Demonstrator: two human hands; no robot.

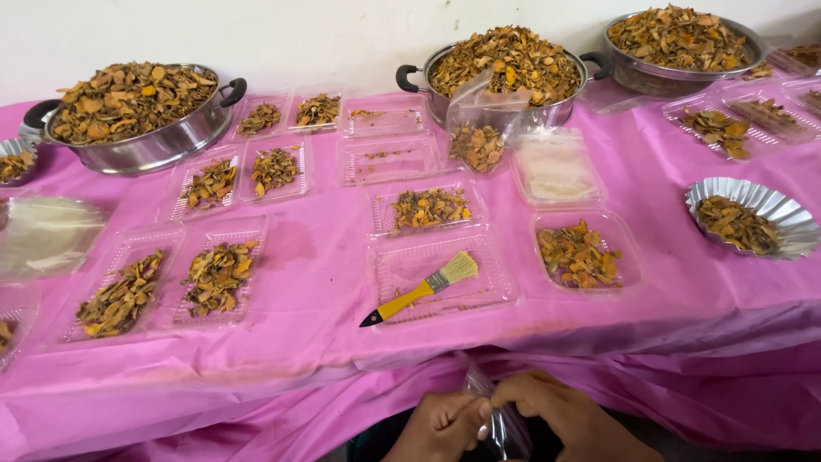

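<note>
Two hands — left hand (442,425) and right hand (556,411) — pinch a small clear plastic bag (505,423) between fingertips below the pink-clothed table (325,257), near a yellow-handled brush (421,289) lying in a clear tray (440,278) — among trays of dried orange-brown slices (578,254).

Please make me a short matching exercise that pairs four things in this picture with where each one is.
Things:
1. brush
2. small clear bag
3. fluted foil dish
4. upright filled bag

Places:
A. at the table's right edge
B. between the left hand and right hand
C. on an empty clear tray near the front
D. against the middle steel pot

Pairs: 1-C, 2-B, 3-A, 4-D
</note>
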